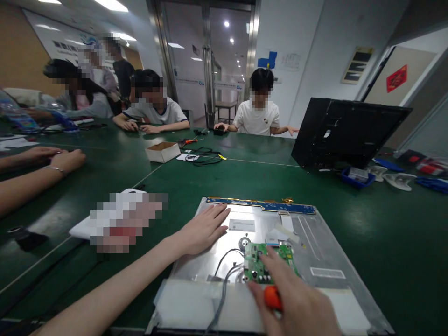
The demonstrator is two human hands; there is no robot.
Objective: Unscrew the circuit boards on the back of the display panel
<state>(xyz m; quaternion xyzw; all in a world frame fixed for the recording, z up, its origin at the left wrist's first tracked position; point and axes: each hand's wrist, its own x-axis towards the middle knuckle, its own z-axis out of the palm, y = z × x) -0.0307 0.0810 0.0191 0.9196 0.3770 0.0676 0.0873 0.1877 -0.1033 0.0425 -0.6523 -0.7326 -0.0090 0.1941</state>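
Note:
A metal-backed display panel [301, 242] lies face down on the green table before me. My left hand [206, 228] rests flat on its upper left part, fingers spread. Over the lower middle, my right hand [294, 294] grips an orange-handled tool [272, 297]; only the rounded handle end shows, the rest is hidden by the hand. The index finger reaches over a green circuit board [257, 261] mounted on the panel. Grey cables [224, 289] run from the board's left side. A blue circuit strip [259, 205] lines the panel's far edge.
A black monitor housing [350, 133] stands at the right, beside a blue tray [357, 177]. An open cardboard box [163, 152] and a black cable [206, 156] lie ahead. A white object [84, 228] is at left, near another person's hands [66, 159]. Several people sit across the table.

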